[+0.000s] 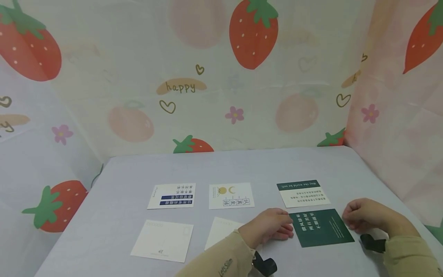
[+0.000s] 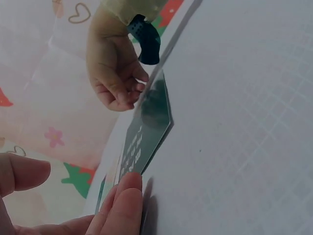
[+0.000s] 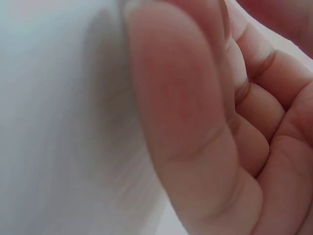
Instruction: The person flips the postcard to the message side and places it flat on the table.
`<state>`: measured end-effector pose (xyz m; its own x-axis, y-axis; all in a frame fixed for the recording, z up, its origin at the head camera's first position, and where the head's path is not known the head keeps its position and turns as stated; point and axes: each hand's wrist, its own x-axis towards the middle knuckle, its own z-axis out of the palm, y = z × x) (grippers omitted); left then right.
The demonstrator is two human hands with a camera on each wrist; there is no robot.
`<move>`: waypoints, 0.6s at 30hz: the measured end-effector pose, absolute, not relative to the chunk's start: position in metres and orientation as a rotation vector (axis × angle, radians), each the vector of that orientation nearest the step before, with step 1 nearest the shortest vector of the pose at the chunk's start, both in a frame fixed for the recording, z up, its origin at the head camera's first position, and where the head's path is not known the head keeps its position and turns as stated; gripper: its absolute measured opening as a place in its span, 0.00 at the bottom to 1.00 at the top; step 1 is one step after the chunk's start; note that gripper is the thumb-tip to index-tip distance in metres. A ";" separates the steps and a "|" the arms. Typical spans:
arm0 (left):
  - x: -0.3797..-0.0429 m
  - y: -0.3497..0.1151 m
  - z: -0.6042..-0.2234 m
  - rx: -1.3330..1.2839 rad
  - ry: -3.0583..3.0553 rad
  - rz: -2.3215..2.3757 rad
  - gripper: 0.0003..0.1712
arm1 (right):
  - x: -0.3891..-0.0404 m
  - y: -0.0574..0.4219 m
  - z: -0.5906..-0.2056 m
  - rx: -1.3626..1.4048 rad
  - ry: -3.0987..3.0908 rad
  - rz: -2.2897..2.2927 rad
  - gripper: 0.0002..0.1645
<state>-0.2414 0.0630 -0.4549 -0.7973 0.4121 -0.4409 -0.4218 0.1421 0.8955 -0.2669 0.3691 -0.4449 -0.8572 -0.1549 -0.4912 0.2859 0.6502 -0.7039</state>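
Observation:
A dark green postcard with white lettering lies on the table at the right, between both hands. At its left edge is my left hand; in the left wrist view the fingertips come right up to the card's edge, with the thumb held apart. My right hand stays by the card's right edge, fingers loosely curled and nothing gripped. The right wrist view shows its fingers close over the white surface. Just behind the green card lies a green-and-white postcard.
On the white table lie a postcard with blue bars, one with a sun and moon, and a blank-looking postcard. Another pale card is partly hidden by my left arm. Strawberry-print cloth encloses the table.

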 end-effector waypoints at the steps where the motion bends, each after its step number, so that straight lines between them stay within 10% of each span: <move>1: -0.242 0.062 -0.454 -0.008 1.805 1.721 0.17 | -0.267 0.368 -0.443 0.100 2.368 -1.109 0.07; 18: -0.252 -0.002 -0.432 0.116 2.009 1.657 0.18 | -0.279 0.304 -0.411 -0.106 2.443 -1.295 0.16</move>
<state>-0.2522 -0.0015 -0.4316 -0.8568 0.3878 -0.3399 -0.2598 0.2446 0.9342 -0.2786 0.3045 -0.4107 -0.9278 -0.2366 -0.2883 0.1057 0.5743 -0.8118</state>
